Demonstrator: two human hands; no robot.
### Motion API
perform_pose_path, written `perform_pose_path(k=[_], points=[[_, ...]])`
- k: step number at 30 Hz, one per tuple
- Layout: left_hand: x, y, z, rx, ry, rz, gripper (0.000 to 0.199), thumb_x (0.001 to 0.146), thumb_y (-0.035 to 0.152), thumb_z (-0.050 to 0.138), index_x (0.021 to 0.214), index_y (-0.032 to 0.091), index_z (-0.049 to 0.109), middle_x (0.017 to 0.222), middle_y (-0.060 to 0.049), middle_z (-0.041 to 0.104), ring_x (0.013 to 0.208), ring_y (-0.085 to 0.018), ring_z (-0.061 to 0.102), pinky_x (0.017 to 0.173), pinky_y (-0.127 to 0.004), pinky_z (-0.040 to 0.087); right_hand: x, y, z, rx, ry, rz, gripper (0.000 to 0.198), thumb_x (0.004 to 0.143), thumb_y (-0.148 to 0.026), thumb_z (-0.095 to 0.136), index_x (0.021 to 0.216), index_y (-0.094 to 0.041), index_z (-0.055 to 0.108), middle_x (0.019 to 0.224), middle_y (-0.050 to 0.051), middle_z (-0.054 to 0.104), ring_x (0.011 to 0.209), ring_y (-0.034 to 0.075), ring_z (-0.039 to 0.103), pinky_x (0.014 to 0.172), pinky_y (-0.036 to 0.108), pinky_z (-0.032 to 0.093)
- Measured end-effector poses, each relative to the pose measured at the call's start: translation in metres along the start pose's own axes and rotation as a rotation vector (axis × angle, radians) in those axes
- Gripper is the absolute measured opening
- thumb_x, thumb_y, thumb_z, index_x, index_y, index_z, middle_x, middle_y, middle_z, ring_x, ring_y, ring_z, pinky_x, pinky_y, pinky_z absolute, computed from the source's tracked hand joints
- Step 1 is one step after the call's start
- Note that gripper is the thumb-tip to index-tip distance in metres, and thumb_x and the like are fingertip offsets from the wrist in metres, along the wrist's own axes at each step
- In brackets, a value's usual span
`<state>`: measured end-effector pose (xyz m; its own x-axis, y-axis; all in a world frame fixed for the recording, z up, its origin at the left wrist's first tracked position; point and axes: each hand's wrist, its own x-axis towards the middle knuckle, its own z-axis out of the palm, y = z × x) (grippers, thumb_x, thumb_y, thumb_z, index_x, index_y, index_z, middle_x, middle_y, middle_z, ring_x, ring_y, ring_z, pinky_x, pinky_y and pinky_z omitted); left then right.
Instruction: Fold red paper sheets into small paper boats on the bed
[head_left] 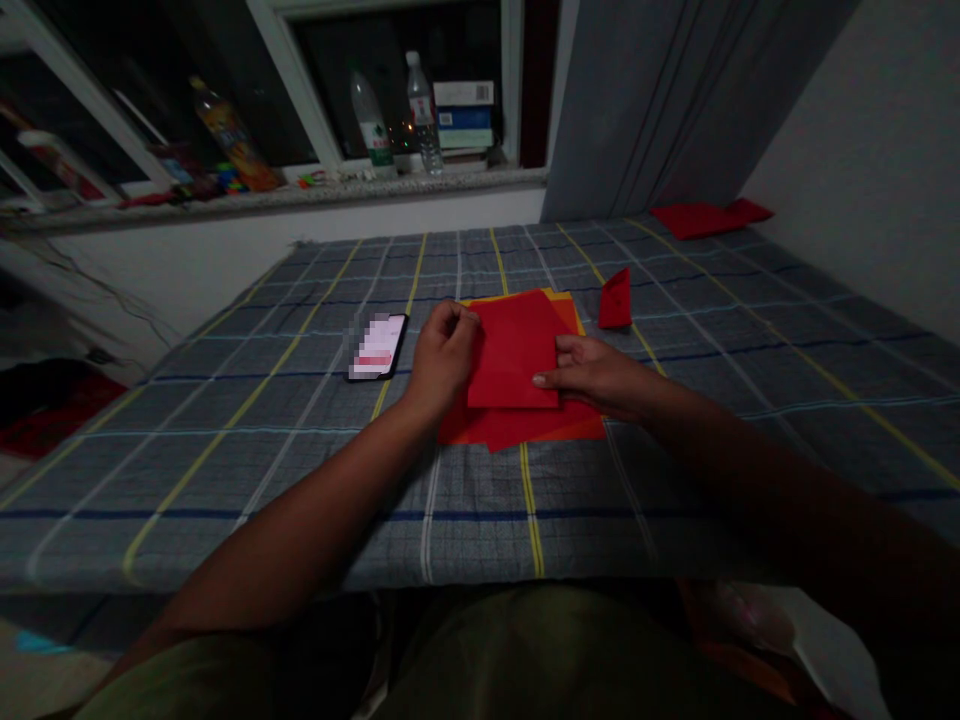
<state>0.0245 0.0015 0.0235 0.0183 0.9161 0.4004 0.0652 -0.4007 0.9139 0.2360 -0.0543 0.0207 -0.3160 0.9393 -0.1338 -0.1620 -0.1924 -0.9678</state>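
Between my two hands is a folded red sheet of paper [514, 365], held just over a loose stack of red, orange and yellow paper [525, 428]. My left hand [444, 350] pinches the sheet's left edge, fingers curled. On the right edge, my right hand [589, 372] grips it with the thumb on top and the other fingers partly hidden behind. A small folded red paper piece [616, 300] stands on the cloth beyond my right hand. Left of my left hand lies a phone [379, 347] with its screen lit.
A grey plaid cloth [285, 450] covers the surface. More red paper [701, 220] lies at the far right by the wall. On the windowsill [300, 200] stand a green-labelled bottle [375, 130], a clear bottle [425, 120], an orange drink bottle [236, 140] and stacked boxes [463, 120].
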Motion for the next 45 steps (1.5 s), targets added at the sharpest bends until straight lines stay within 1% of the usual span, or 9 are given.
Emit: perform_pose_path(k=[3, 6, 8, 13, 16, 27, 33, 37, 45], points=[[0.007, -0.009, -0.004, 0.018, 0.063, -0.088, 0.013, 0.089, 0.026, 0.059, 0.08, 0.022, 0.052, 0.069, 0.003, 0.049, 0.059, -0.012, 0.046, 0.054, -0.024, 0.037, 0.004, 0.003, -0.006, 0.004, 0.112, 0.032, 0.042, 0.061, -0.013, 0.091, 0.089, -0.023, 0.062, 0.069, -0.003, 0.065, 0.062, 0.014, 0.065, 0.056, 0.026, 0.059], [0.011, -0.012, -0.008, -0.08, 0.054, -0.213, 0.014, 0.082, 0.022, 0.061, 0.092, 0.024, 0.052, 0.072, 0.005, 0.053, 0.059, -0.012, 0.05, 0.054, -0.023, 0.039, 0.007, 0.005, -0.01, 0.045, 0.18, 0.013, 0.039, 0.062, -0.007, 0.085, 0.089, -0.023, 0.062, 0.07, -0.005, 0.06, 0.063, 0.013, 0.062, 0.057, 0.025, 0.057], [0.012, -0.01, -0.011, -0.13, -0.041, -0.256, 0.024, 0.079, 0.019, 0.06, 0.1, 0.024, 0.052, 0.074, 0.005, 0.056, 0.061, -0.012, 0.054, 0.057, -0.023, 0.042, 0.008, 0.005, -0.011, 0.071, 0.198, -0.015, 0.034, 0.063, -0.007, 0.082, 0.087, -0.022, 0.062, 0.075, -0.004, 0.06, 0.067, 0.013, 0.062, 0.062, 0.027, 0.059], [0.013, -0.009, -0.021, -0.067, -0.414, -0.149, 0.024, 0.076, 0.022, 0.07, 0.098, 0.02, 0.059, 0.072, 0.005, 0.058, 0.065, -0.011, 0.055, 0.063, -0.023, 0.043, 0.009, 0.008, -0.015, 0.066, 0.168, -0.081, 0.027, 0.068, -0.017, 0.086, 0.08, -0.022, 0.062, 0.081, -0.001, 0.064, 0.077, 0.016, 0.065, 0.074, 0.031, 0.06], [0.013, -0.013, -0.024, -0.052, -0.531, -0.143, 0.026, 0.078, 0.029, 0.076, 0.098, 0.019, 0.063, 0.072, 0.004, 0.058, 0.066, -0.01, 0.054, 0.064, -0.023, 0.04, 0.011, 0.009, -0.021, 0.029, 0.149, -0.105, 0.031, 0.067, -0.018, 0.091, 0.082, -0.022, 0.064, 0.081, -0.002, 0.066, 0.079, 0.016, 0.067, 0.08, 0.032, 0.06], [0.02, -0.031, -0.026, 0.038, -0.46, -0.151, 0.025, 0.082, 0.026, 0.079, 0.1, 0.021, 0.063, 0.064, 0.005, 0.055, 0.059, -0.011, 0.05, 0.059, -0.024, 0.035, 0.025, 0.008, -0.043, -0.004, 0.28, -0.023, 0.028, 0.072, -0.008, 0.088, 0.086, -0.021, 0.068, 0.078, -0.001, 0.069, 0.073, 0.013, 0.067, 0.07, 0.025, 0.059], [0.01, -0.035, -0.018, -0.024, -0.429, -0.146, 0.015, 0.087, 0.025, 0.074, 0.099, 0.02, 0.065, 0.08, 0.001, 0.061, 0.071, -0.011, 0.054, 0.066, -0.025, 0.041, 0.022, 0.013, -0.034, 0.047, 0.144, -0.032, 0.031, 0.066, -0.018, 0.093, 0.083, -0.019, 0.068, 0.085, 0.002, 0.072, 0.08, 0.016, 0.068, 0.078, 0.029, 0.059], [0.009, -0.036, -0.017, -0.028, -0.396, -0.131, 0.005, 0.09, 0.022, 0.068, 0.092, 0.02, 0.065, 0.086, 0.0, 0.063, 0.074, -0.011, 0.054, 0.07, -0.025, 0.045, 0.019, 0.012, -0.037, 0.071, 0.131, -0.041, 0.026, 0.069, -0.023, 0.091, 0.08, -0.018, 0.068, 0.081, 0.001, 0.068, 0.074, 0.014, 0.065, 0.072, 0.028, 0.058], [0.007, -0.037, -0.018, 0.1, -0.523, -0.108, 0.017, 0.085, 0.028, 0.073, 0.1, 0.021, 0.069, 0.095, -0.004, 0.069, 0.081, -0.015, 0.061, 0.075, -0.029, 0.05, 0.023, 0.016, -0.04, -0.212, 0.248, -0.062, 0.02, 0.074, -0.016, 0.082, 0.088, -0.021, 0.069, 0.076, 0.0, 0.068, 0.068, 0.015, 0.062, 0.064, 0.027, 0.054]])
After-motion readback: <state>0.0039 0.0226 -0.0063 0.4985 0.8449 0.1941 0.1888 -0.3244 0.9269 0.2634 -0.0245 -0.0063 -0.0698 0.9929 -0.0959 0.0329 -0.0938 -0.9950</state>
